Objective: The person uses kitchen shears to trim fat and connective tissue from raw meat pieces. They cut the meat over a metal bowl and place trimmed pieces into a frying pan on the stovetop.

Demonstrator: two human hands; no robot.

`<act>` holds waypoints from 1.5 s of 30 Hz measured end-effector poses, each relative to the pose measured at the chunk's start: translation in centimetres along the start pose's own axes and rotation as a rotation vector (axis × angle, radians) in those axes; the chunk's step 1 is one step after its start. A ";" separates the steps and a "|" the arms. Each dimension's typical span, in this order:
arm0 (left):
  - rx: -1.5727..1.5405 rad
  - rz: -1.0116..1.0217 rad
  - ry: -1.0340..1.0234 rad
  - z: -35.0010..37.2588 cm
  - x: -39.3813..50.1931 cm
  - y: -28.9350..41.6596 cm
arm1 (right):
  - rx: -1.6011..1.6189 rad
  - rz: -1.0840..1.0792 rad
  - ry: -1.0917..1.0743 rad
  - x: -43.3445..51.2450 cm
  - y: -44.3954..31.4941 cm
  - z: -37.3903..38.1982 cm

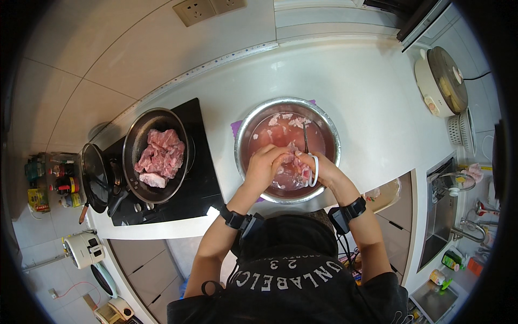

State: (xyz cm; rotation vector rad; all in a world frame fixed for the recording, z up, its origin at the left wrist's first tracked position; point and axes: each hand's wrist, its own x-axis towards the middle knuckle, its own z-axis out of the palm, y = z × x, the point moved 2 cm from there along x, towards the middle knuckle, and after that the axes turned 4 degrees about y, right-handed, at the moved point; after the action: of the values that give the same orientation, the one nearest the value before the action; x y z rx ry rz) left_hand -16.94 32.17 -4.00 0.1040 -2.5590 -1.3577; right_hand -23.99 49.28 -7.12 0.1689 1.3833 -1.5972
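Observation:
A steel basin (287, 199) of cloudy pink water stands on the counter before me, pale scraps of fat (300, 122) floating near its far side. Over the water, my left hand (264, 163) pinches a piece of raw meat (298, 165). My right hand (325, 167) has kitchen scissors (314, 172) hooked in it by their white handles. The dark blades point away from me, clear of the meat. The thumb and fingertips of that same hand also press on the meat, close to the left fingertips. My fingers hide part of the meat.
To the left, a frying pan (128, 162) holding raw meat chunks (161, 156) sits on a black cooktop (204, 178). A glass lid (95, 178) leans beside it. Purple cloth or mat (236, 127) shows under the basin. An electric pot (439, 85) stands far right, near the sink (439, 222).

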 end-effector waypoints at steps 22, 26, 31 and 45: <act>-0.118 -0.225 0.086 0.8 -1.1 1.6 | 0.052 -0.128 0.117 0.3 -0.2 1.9; -0.086 -0.363 0.048 1.1 -1.0 0.8 | 0.024 -0.145 0.123 0.0 -0.1 2.2; -0.154 -0.265 0.103 0.8 -0.8 -0.1 | -0.050 -0.145 0.107 0.1 -0.2 2.1; -0.236 -0.221 0.077 0.1 -0.5 0.3 | 0.029 -0.066 0.091 0.4 0.4 0.7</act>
State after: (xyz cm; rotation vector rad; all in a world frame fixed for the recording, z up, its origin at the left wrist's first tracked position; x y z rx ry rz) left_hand -16.42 32.48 -3.93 0.3986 -2.3595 -1.6890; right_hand -23.61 48.52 -7.43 0.2182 1.4490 -1.6832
